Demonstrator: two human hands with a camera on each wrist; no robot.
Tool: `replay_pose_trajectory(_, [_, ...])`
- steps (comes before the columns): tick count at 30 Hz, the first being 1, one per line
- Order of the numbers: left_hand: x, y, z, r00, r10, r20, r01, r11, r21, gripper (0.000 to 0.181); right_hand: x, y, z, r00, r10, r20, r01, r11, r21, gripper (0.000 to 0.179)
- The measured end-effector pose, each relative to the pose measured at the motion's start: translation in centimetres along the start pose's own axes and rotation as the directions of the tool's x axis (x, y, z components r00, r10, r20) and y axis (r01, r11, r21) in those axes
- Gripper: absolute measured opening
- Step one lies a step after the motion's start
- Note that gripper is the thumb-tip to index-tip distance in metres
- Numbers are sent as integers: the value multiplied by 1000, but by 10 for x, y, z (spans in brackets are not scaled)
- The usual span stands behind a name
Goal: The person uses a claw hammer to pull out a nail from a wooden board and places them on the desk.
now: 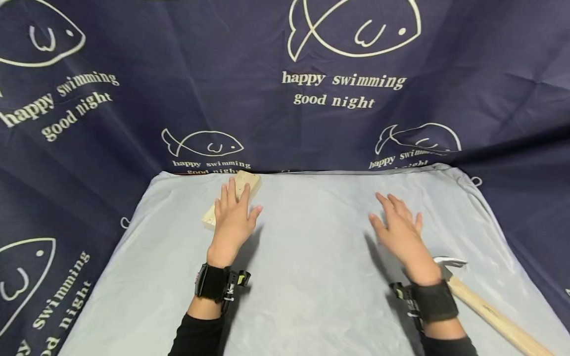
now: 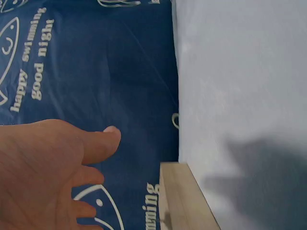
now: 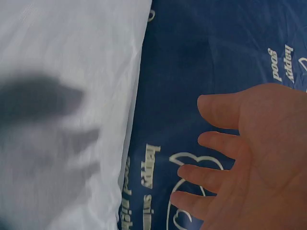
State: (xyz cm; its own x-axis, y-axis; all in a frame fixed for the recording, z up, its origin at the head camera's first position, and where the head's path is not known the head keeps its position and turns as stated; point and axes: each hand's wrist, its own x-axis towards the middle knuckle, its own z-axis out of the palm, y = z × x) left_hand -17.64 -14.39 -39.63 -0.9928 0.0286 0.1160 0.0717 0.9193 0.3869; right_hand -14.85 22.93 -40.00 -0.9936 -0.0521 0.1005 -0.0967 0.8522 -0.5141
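My left hand (image 1: 233, 220) hovers with spread fingers over a pale wooden block (image 1: 248, 182) and hides its middle in the head view. In the left wrist view the block (image 2: 186, 199) lies beyond the fingers, apart from them. My right hand (image 1: 398, 230) is held above the cloth with fingers spread and nothing in it; the right wrist view shows the bare palm (image 3: 273, 167). A claw hammer (image 1: 494, 316) with a wooden handle lies to the right, its metal head partly hidden behind my right wrist.
A light grey-blue cloth (image 1: 307, 267) covers the table. Dark blue curtains (image 1: 267, 59) printed with fish and lettering hang behind and at both sides, close to the table edges. Each wrist wears a black strap (image 1: 434, 301) with a small device.
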Motion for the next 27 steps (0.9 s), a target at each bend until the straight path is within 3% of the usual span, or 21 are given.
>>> replay_pose_trajectory(5, [3,-12,4,999,-18,36,19,1000,-12,67,-20,27,-19,999,-4,-34,1,997,-73,60])
replay_pose_trajectory(13, [6,-39,-2,995,-95,31,96,995,-15,70,-43,61,-32,999,15,-48,-20,994,-111,62])
replay_pose_trajectory(19, [7,-46,-3,993,-121,-6,121,993,-8,75,-61,90,-40,995,69,-70,-75,992,-97,64])
replay_pose_trajectory(27, [6,-53,-4,987,-156,33,157,987,-24,77,-86,119,-39,992,123,-41,-126,988,-86,64])
